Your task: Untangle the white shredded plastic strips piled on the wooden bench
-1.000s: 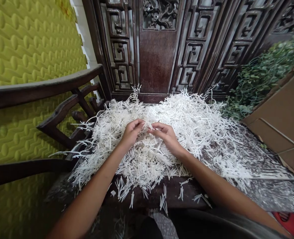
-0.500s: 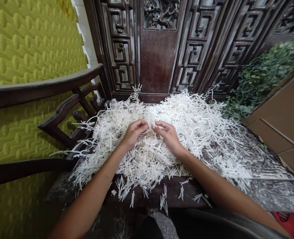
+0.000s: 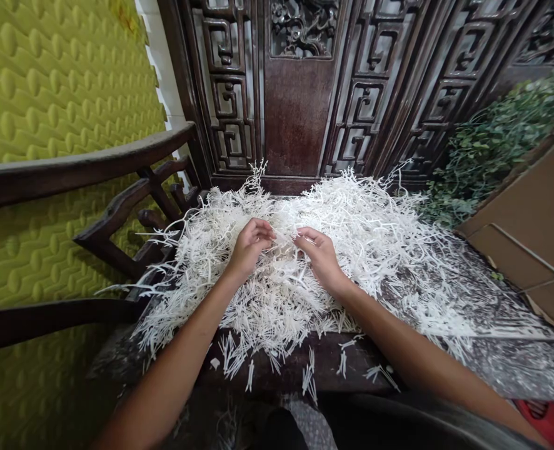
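A broad heap of white, thin, branching plastic sprigs [image 3: 277,306] lies in front of me. Over its middle is my left hand [image 3: 251,247], its fingers curled and the thumb close to them. White strands show at its fingertips, but they blend into the heap. My right hand [image 3: 321,253] faces it a short gap away, thumb and forefinger pinched on a white sprig whose outline is hard to pick out. Short loose sprigs [image 3: 309,375] are scattered along the dark wooden seat edge [image 3: 284,359] nearest me.
A carved dark wooden panel [image 3: 298,119] rises behind the heap. To the left are a curved wooden armrest [image 3: 89,165] and yellow textured padding [image 3: 47,81]. At the right stand a cardboard box [image 3: 525,231] and green artificial foliage [image 3: 483,144]. A red object [image 3: 544,422] shows at bottom right.
My hands have moved slightly apart: the left a little to the left, the right a little to the right. The left fingers look looser. The heap looks the same.
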The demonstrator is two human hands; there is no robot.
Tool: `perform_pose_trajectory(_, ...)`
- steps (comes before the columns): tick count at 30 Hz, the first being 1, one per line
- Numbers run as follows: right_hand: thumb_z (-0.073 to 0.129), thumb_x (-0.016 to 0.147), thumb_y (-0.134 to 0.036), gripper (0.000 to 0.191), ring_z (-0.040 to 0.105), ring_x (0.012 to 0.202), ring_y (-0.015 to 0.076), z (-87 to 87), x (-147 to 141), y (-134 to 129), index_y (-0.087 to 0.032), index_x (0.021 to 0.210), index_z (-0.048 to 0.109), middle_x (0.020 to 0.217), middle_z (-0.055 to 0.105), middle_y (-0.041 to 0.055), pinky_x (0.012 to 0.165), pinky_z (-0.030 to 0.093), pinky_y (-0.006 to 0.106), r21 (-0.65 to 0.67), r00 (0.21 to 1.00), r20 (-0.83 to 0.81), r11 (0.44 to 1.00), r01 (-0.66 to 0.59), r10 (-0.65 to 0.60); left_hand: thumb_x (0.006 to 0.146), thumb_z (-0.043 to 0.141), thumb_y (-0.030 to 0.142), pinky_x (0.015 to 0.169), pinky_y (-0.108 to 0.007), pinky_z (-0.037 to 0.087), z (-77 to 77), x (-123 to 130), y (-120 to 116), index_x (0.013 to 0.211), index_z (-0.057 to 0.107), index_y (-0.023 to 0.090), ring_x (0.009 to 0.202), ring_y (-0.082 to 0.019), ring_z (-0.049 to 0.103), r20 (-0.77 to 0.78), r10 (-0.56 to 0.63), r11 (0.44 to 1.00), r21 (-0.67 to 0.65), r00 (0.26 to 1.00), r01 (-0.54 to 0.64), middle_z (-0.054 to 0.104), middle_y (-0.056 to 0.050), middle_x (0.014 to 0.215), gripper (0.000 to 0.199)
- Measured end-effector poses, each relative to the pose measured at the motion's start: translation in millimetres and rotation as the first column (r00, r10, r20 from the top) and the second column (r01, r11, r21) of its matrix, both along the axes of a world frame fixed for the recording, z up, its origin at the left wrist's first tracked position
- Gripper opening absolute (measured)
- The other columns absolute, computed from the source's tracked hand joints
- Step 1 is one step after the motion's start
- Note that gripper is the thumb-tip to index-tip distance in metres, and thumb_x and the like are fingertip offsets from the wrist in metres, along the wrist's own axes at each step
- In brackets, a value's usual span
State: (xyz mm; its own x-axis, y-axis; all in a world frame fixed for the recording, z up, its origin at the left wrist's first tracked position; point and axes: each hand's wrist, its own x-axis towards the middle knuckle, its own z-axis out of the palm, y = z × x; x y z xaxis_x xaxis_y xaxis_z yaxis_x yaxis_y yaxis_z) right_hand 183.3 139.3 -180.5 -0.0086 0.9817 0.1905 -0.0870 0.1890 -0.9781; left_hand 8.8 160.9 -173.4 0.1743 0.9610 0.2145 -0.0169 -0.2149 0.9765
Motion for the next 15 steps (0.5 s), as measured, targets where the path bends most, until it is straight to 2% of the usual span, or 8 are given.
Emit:
perform_pose_trajectory(3,0.069,0.076,-0.037,0.014,0.056,0.067,0.0144,-0.2,-1,1,-0.024,0.083,0.068,0.082,0.065,0.0000,0.066,0.045,0.030,0.012,0.997,0.037,0.998,0.063,-0.063,0.083,0.052,0.021,0.079,-0.033,0.046,6.6,3,-8,0.092,0.058,0.021,0.090,-0.017,0.056,-0.107,-0.058,0.993,0.100,0.993,0.069,0.060,-0.004,0.096,0.010)
perform_pose_trajectory(5,0.069,0.075,-0.036,0.014,0.058,0.069,0.0157,-0.6,-2,1,-0.024,0.082,0.069,0.084,0.067,0.0004,0.068,0.046,0.032,0.025,0.992,0.055,0.994,0.108,-0.110,0.088,0.051,0.029,0.080,-0.033,0.046,9.8,6,-15,0.097,0.057,0.021,0.092,-0.018,0.055,-0.177,-0.052,0.980,0.179,0.983,0.084,0.059,-0.005,0.099,0.014)
perform_pose_trajectory(7,0.069,0.074,-0.034,0.012,0.060,0.073,0.0170,-1.2,-2,2,-0.024,0.080,0.071,0.084,0.068,0.0007,0.071,0.047,0.033,0.036,0.987,0.071,0.990,0.138,-0.141,0.086,0.056,0.035,0.081,-0.034,0.046,10.1,8,-19,0.105,0.054,0.022,0.091,-0.018,0.055,-0.248,-0.019,0.965,0.250,0.968,0.083,0.059,-0.005,0.098,0.022)
perform_pose_trajectory(11,0.070,0.072,-0.031,0.012,0.061,0.074,0.0181,-1.7,-3,2,-0.021,0.078,0.072,0.082,0.069,0.0014,0.072,0.047,0.033,0.025,0.985,0.074,0.988,0.154,-0.155,0.081,0.065,0.036,0.077,-0.033,0.046,4.8,11,-20,0.122,0.044,0.026,0.081,-0.016,0.056,-0.332,0.012,0.949,0.301,0.943,0.094,0.058,-0.002,0.092,0.046)
perform_pose_trajectory(13,0.070,0.072,-0.032,0.013,0.061,0.072,0.0179,-0.6,-3,1,-0.020,0.078,0.072,0.081,0.070,0.0018,0.071,0.046,0.033,0.016,0.985,0.078,0.988,0.154,-0.155,0.082,0.065,0.035,0.077,-0.033,0.046,3.4,11,-18,0.123,0.044,0.027,0.081,-0.016,0.055,-0.338,0.055,0.930,0.361,0.939,0.076,0.057,-0.002,0.093,0.047)
perform_pose_trajectory(15,0.069,0.072,-0.033,0.014,0.060,0.073,0.0176,1.3,-2,0,-0.021,0.079,0.072,0.083,0.070,0.0017,0.071,0.046,0.033,0.017,0.984,0.092,0.988,0.151,-0.151,0.083,0.064,0.033,0.081,-0.034,0.046,4.6,10,-17,0.117,0.050,0.027,0.087,-0.017,0.055,-0.346,0.127,0.889,0.456,0.930,0.048,0.056,-0.004,0.100,0.038)
